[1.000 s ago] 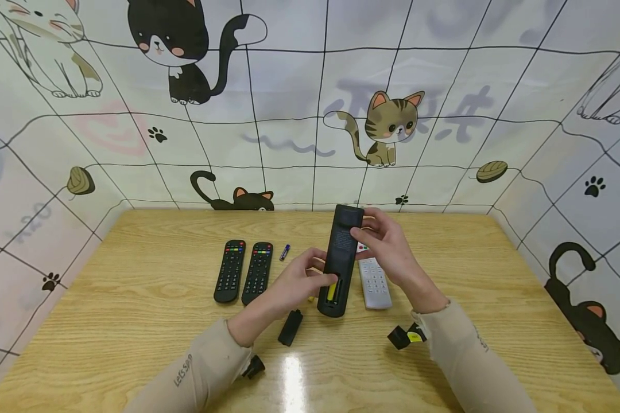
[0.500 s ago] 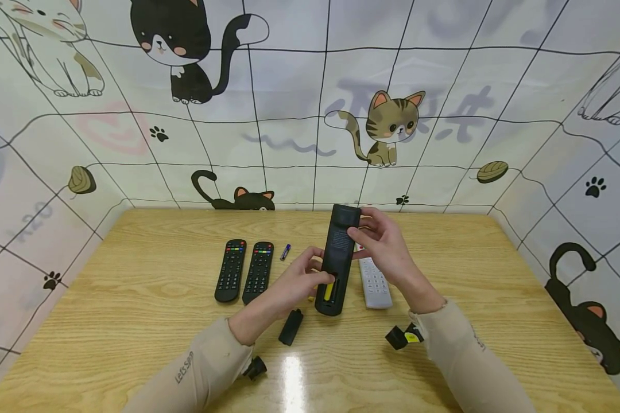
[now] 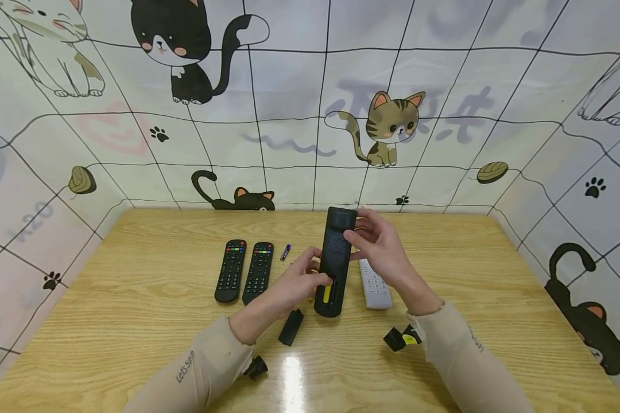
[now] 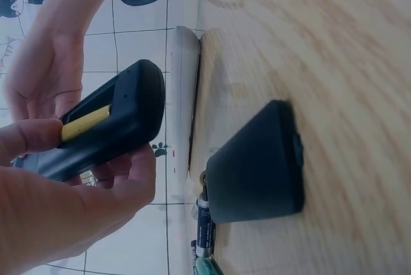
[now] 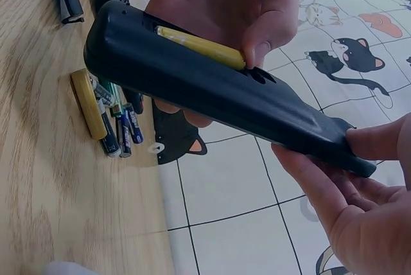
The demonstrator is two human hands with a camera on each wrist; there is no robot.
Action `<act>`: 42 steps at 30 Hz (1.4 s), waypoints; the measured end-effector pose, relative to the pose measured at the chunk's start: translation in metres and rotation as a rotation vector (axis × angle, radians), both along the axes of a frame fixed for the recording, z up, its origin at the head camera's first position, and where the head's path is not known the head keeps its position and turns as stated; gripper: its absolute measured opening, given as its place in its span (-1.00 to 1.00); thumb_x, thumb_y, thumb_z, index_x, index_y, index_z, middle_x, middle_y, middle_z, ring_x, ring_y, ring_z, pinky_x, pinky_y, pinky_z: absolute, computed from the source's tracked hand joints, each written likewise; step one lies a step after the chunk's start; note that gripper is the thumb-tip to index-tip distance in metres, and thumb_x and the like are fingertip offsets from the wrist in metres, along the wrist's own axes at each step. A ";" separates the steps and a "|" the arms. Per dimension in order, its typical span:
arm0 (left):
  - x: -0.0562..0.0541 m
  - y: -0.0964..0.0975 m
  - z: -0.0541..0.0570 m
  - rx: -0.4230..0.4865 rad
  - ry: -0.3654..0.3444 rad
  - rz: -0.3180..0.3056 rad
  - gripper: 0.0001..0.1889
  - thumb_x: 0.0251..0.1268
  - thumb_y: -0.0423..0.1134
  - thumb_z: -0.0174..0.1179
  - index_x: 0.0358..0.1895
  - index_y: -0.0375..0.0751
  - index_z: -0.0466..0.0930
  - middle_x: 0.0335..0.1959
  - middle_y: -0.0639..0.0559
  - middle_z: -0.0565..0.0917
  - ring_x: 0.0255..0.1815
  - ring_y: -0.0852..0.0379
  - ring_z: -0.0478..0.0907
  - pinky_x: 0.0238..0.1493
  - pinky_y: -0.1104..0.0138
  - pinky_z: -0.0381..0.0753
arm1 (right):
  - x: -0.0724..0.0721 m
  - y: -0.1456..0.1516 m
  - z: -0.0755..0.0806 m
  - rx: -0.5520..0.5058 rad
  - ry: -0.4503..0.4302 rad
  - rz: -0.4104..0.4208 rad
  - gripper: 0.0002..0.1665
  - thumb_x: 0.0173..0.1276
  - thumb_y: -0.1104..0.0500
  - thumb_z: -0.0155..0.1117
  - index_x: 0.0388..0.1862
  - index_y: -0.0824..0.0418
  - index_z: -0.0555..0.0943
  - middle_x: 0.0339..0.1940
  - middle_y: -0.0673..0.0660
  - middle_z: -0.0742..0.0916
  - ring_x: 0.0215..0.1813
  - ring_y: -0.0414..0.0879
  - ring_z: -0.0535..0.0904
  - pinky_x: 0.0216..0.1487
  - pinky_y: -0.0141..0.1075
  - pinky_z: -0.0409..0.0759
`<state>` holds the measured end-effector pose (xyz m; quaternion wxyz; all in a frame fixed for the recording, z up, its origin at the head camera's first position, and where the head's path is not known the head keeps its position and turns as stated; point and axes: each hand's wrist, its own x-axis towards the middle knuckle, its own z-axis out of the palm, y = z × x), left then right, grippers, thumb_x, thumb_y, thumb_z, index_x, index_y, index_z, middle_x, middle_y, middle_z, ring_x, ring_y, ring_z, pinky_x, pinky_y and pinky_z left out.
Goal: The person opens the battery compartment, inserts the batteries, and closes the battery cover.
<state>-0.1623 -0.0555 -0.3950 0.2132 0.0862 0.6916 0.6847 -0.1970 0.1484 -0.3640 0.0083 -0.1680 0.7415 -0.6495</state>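
Cat-print sheeting (image 3: pixel 289 137) stands behind your wooden desk (image 3: pixel 134 344). Leftmost, two black remotes (image 3: pixel 231 272) lie side by side; next comes a loose black cover (image 3: pixel 291 327). Your left grip (image 3: pixel 293 283) holds the lower end of the held remote (image 3: pixel 336 252), thumb on its yellow battery (image 3: pixel 327 294); your right grip (image 3: pixel 380 246) pinches the upper end, in front of the white remote (image 3: pixel 375 285). Your right wrist view shows loose batteries (image 5: pixel 122 131) clustered on the desk, mostly hidden from the head view.

The black remote control (image 3: pixel 336 261) slides left, slightly straighter now, right hand (image 3: pixel 382 246) and left hand (image 3: pixel 294 282) edging left too!
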 end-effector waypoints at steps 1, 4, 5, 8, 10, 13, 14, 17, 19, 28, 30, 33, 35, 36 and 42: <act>0.000 0.000 0.000 0.000 -0.002 -0.001 -0.54 0.33 -0.40 0.18 0.27 -0.21 0.35 -0.01 -0.23 0.50 -0.05 -0.09 0.55 -0.07 0.06 0.67 | 0.000 0.000 0.000 0.001 -0.001 -0.001 -0.45 0.54 0.39 0.19 0.44 0.41 0.33 0.13 0.41 0.60 0.03 0.06 0.69 -0.21 -0.09 0.76; 0.000 0.000 0.000 0.001 -0.012 -0.004 -0.55 0.32 -0.41 0.18 0.26 -0.21 0.36 0.00 -0.23 0.50 -0.06 -0.08 0.55 -0.07 0.07 0.66 | 0.001 -0.001 0.000 0.002 0.000 -0.001 -0.45 0.54 0.39 0.19 0.45 0.41 0.33 0.12 0.42 0.60 0.03 0.09 0.68 -0.21 -0.09 0.76; 0.000 0.000 0.001 0.001 -0.013 -0.006 -0.55 0.32 -0.42 0.18 0.25 -0.21 0.35 0.00 -0.23 0.50 -0.06 -0.08 0.55 -0.08 0.07 0.66 | 0.001 -0.001 0.000 0.001 0.001 -0.001 -0.45 0.54 0.39 0.19 0.45 0.41 0.33 0.11 0.41 0.60 0.03 0.09 0.68 -0.21 -0.10 0.76; 0.000 -0.001 0.001 -0.003 -0.014 -0.013 -0.56 0.34 -0.42 0.18 0.25 -0.21 0.35 0.01 -0.23 0.50 -0.06 -0.08 0.54 -0.09 0.09 0.65 | 0.001 -0.002 0.000 -0.005 0.006 0.003 -0.45 0.53 0.39 0.19 0.45 0.41 0.34 0.10 0.41 0.61 0.02 0.09 0.68 -0.21 -0.09 0.76; 0.000 -0.002 0.001 -0.007 -0.002 -0.026 -0.57 0.36 -0.41 0.17 0.26 -0.22 0.35 0.03 -0.23 0.50 -0.05 -0.07 0.54 -0.10 0.12 0.65 | 0.001 -0.002 0.000 -0.007 0.007 0.004 -0.45 0.54 0.39 0.19 0.45 0.41 0.35 0.09 0.41 0.61 0.02 0.10 0.68 -0.21 -0.09 0.76; -0.001 -0.003 0.001 -0.033 0.030 -0.058 -0.59 0.42 -0.40 0.16 0.27 -0.24 0.33 0.05 -0.23 0.49 -0.07 -0.06 0.53 -0.14 0.16 0.62 | 0.000 -0.002 -0.001 -0.004 0.006 0.006 -0.45 0.54 0.39 0.19 0.45 0.40 0.35 0.10 0.42 0.62 0.02 0.11 0.68 -0.21 -0.08 0.76; -0.001 -0.004 0.001 -0.047 0.048 -0.074 -0.59 0.44 -0.39 0.15 0.28 -0.26 0.32 0.06 -0.23 0.49 -0.09 -0.06 0.53 -0.16 0.17 0.60 | 0.000 -0.002 -0.001 0.000 0.004 0.005 -0.45 0.54 0.39 0.19 0.45 0.40 0.35 0.10 0.42 0.62 0.03 0.12 0.68 -0.21 -0.08 0.76; -0.001 -0.006 0.002 -0.110 0.126 -0.122 -0.61 0.54 -0.37 0.11 0.31 -0.28 0.28 0.06 -0.22 0.48 -0.14 -0.03 0.53 -0.20 0.19 0.54 | -0.001 -0.001 -0.001 0.008 -0.007 -0.010 -0.44 0.55 0.38 0.19 0.46 0.39 0.34 0.12 0.41 0.61 0.03 0.11 0.68 -0.21 -0.09 0.76; -0.001 -0.006 0.002 -0.152 0.189 -0.148 -0.61 0.59 -0.35 0.08 0.35 -0.30 0.24 0.07 -0.22 0.48 -0.15 -0.03 0.55 -0.19 0.19 0.54 | -0.001 0.000 -0.001 0.011 -0.011 -0.022 -0.44 0.55 0.37 0.19 0.46 0.39 0.34 0.12 0.41 0.61 0.02 0.10 0.67 -0.22 -0.09 0.76; -0.006 -0.007 -0.002 -0.225 0.307 -0.162 -0.55 0.60 -0.28 0.13 0.41 -0.29 0.26 0.09 -0.16 0.52 -0.02 -0.02 0.58 -0.11 0.20 0.61 | -0.006 0.008 0.000 0.026 -0.028 -0.041 -0.45 0.56 0.34 0.19 0.46 0.38 0.34 0.11 0.41 0.61 -0.03 -0.01 0.69 -0.21 -0.09 0.76; -0.007 -0.008 -0.003 -0.248 0.329 -0.164 -0.55 0.59 -0.27 0.15 0.40 -0.27 0.30 0.05 -0.12 0.54 -0.02 0.00 0.56 -0.11 0.21 0.61 | -0.007 0.010 0.000 0.026 -0.035 -0.048 -0.45 0.56 0.34 0.19 0.45 0.38 0.35 0.11 0.41 0.61 -0.03 -0.04 0.68 -0.23 -0.11 0.76; -0.008 -0.010 -0.003 -0.297 0.376 -0.171 -0.61 0.59 -0.30 0.13 0.36 -0.29 0.38 0.01 -0.10 0.56 -0.01 0.03 0.56 -0.08 0.22 0.61 | -0.008 0.015 -0.001 0.027 -0.038 -0.061 -0.45 0.56 0.36 0.18 0.46 0.37 0.35 0.11 0.41 0.61 -0.04 -0.07 0.68 -0.24 -0.11 0.76; -0.008 -0.012 -0.003 -0.347 0.418 -0.175 -0.66 0.59 -0.34 0.10 0.32 -0.33 0.44 0.02 -0.13 0.57 -0.01 0.02 0.56 -0.06 0.20 0.61 | -0.009 0.017 -0.001 0.031 -0.040 -0.071 -0.45 0.55 0.37 0.18 0.46 0.36 0.36 0.11 0.41 0.61 -0.04 -0.08 0.68 -0.25 -0.11 0.76; -0.009 -0.012 -0.002 -0.388 0.443 -0.175 -0.68 0.58 -0.36 0.10 0.29 -0.34 0.47 0.03 -0.14 0.57 -0.01 0.01 0.57 -0.05 0.19 0.61 | -0.010 0.019 -0.001 0.033 -0.041 -0.074 -0.45 0.55 0.37 0.18 0.46 0.36 0.36 0.11 0.41 0.61 -0.04 -0.08 0.68 -0.25 -0.11 0.76; -0.011 -0.017 -0.003 -0.661 0.575 -0.218 -0.70 0.48 -0.40 0.22 0.19 -0.38 0.61 0.06 -0.20 0.57 -0.05 -0.06 0.54 -0.04 0.13 0.56 | -0.012 0.025 -0.003 0.046 -0.041 -0.092 -0.44 0.55 0.38 0.18 0.47 0.37 0.34 0.12 0.41 0.60 -0.05 -0.13 0.68 -0.27 -0.14 0.76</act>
